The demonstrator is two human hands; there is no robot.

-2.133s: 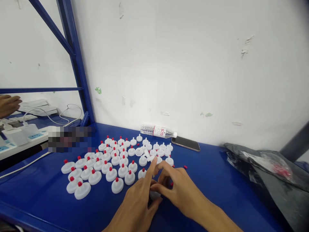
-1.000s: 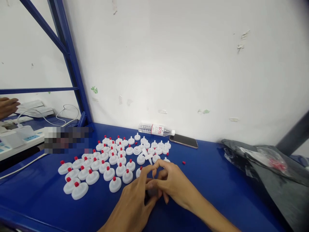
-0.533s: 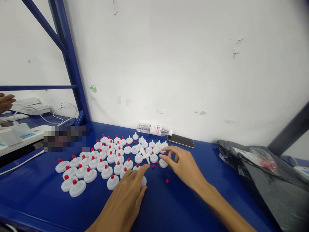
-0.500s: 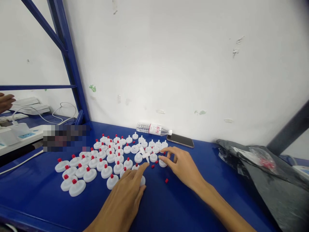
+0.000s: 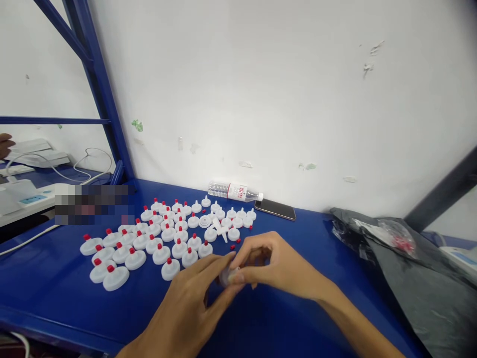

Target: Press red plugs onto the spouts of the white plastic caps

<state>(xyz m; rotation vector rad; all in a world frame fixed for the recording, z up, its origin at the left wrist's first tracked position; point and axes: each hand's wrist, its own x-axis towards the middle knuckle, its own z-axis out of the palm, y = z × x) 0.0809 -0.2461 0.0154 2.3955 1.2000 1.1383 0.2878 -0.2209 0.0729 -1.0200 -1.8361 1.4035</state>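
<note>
Pinched in the right grip [image 5: 238, 271], the white cap [image 5: 225, 276] touches the left hand's [image 5: 190, 301] fingers.

White lidded pieces with red tips [image 5: 170, 270]: about thirty, the crowding preventing an exact tally. White pieces without red tips [image 5: 233, 234]: roughly a dozen standing, some overlapping. Loose red caps [image 5: 233, 247]: four visible on the table. Disc piece [image 5: 225, 276] held: one. Bottle [image 5: 237, 192]: one. Phone [image 5: 275, 209]: one. Dark plastic bag [image 5: 402, 278]: one. Clear packet [image 5: 400, 237]: one, its red contents too small to count. Person's hands: two, left hand [image 5: 197, 293] and right hand [image 5: 274, 261]. Another person's hand [image 5: 5, 145]: one.
</note>
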